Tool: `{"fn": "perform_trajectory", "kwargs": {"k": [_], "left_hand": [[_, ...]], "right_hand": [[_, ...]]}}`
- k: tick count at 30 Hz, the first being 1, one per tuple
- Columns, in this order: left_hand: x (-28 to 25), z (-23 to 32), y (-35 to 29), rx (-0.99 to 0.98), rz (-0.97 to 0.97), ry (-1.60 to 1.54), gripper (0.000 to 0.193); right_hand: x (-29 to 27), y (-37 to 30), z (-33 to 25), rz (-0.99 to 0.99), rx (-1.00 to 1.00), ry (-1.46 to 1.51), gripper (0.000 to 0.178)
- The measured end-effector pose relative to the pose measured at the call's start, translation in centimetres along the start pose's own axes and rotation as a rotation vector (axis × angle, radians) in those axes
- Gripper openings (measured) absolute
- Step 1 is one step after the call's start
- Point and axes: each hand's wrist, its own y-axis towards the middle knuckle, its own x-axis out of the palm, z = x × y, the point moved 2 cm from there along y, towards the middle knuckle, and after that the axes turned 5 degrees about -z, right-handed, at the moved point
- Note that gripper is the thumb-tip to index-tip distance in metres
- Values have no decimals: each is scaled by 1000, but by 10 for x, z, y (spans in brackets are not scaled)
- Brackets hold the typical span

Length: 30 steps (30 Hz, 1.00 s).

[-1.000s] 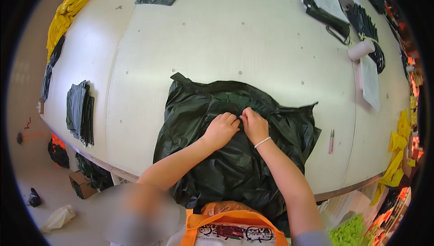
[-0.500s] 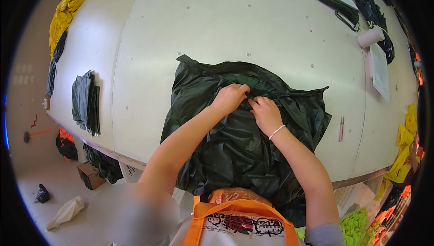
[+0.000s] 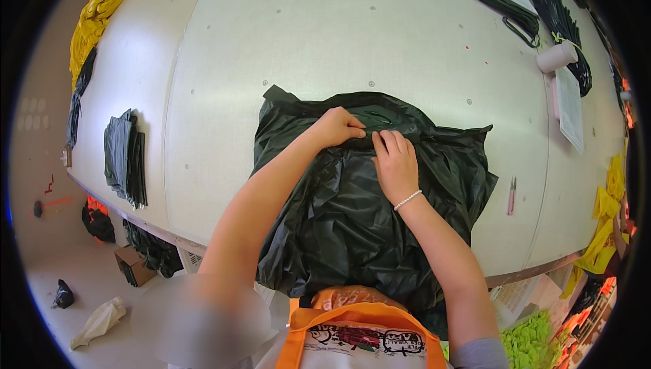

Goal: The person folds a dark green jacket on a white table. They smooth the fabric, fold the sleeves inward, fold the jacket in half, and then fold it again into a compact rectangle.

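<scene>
A crumpled, shiny dark green sheet of thin coated fabric [image 3: 359, 227] lies in front of me, its near end hanging over the table edge against my apron. Its kind is hard to tell. Across its upper part runs a gathered fold with a dark slit. My left hand [image 3: 337, 127] pinches this fold between thumb and fingers. Just right of it, my right hand [image 3: 397, 164], with a beaded bracelet at the wrist, rests on the fabric, fingers stretched forward and fingertips on the same fold. A small gap separates the two hands.
Pink-handled snips [image 3: 512, 196] lie on the pale table [image 3: 325, 44] to the right. At left sits a stack of folded dark pieces [image 3: 124, 159]. Far right are dark bundles, a white cylinder [image 3: 557, 56] and paper sheets. Yellow fabric [image 3: 108, 3] heaps at far left.
Both hands have shifted a little farther away along the fabric, the left also leftward. My right fingers have gone from a pinch to stretched out. The fold lies somewhat flatter.
</scene>
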Motion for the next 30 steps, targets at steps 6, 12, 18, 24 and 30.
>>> {"fn": "perform_trajectory", "kwargs": {"k": [6,12,18,24,30], "left_hand": [[0,41,-1,77,332,466,25],[-29,10,9,157,490,1032,21],[-55,3,8,213,344,841,27],[-55,-18,3,395,306,954,18],[-67,3,-13,610,557,1007,13]], "right_hand": [[22,8,22,-62,39,75,28],[21,16,28,-111,-6,74,24],[25,22,36,-304,17,45,23],[25,21,34,-201,-11,87,16],[22,32,38,-268,23,110,19]]}}
